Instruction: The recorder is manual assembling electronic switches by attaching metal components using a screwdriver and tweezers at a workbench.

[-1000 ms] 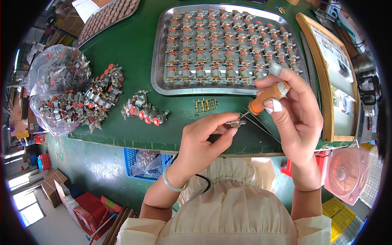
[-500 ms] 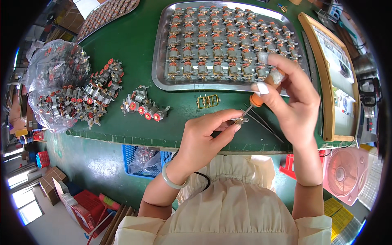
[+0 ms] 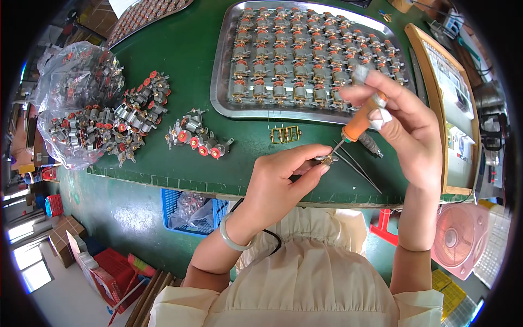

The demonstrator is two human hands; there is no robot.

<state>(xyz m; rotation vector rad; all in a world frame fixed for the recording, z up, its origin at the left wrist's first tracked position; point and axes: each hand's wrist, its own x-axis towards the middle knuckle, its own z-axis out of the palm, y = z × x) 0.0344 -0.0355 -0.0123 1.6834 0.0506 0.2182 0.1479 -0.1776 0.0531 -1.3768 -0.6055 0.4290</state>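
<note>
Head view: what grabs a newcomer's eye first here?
The two hands at centre: the left hand pinches a small metal part while the right hand holds an orange-handled tool with its tip at that part. Behind them, a metal tray holds neat rows of small motors on the green table. To the left, loose motors spill from a clear plastic bag.

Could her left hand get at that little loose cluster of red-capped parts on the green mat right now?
Probably not freely: the left hand is pinching a small metal part, though the mat between it and the cluster lies bare.
</note>
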